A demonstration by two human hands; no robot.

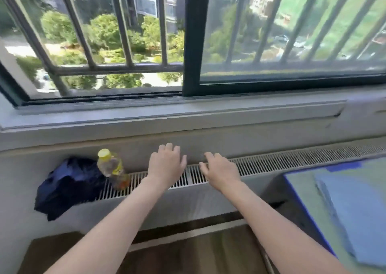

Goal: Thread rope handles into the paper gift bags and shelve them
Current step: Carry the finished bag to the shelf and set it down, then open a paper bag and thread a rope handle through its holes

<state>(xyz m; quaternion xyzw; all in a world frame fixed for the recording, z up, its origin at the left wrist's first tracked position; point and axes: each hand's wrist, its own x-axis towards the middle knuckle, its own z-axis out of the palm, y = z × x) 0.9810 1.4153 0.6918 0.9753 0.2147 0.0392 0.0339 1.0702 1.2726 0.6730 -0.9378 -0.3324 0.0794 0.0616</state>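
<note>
Both arms are stretched out over the slatted radiator grille (188,179) under the window (188,44), left hand (166,164) and right hand (219,169) side by side above it, fingers loosely curled and holding nothing. Further left on the grille there's a yellow-capped bottle (112,169) lying tilted against a dark blue cloth (66,186). Right of the grille sit flat blue paper sheets (355,211), too blurry to tell if they're the gift bags, and no rope in sight.
</note>
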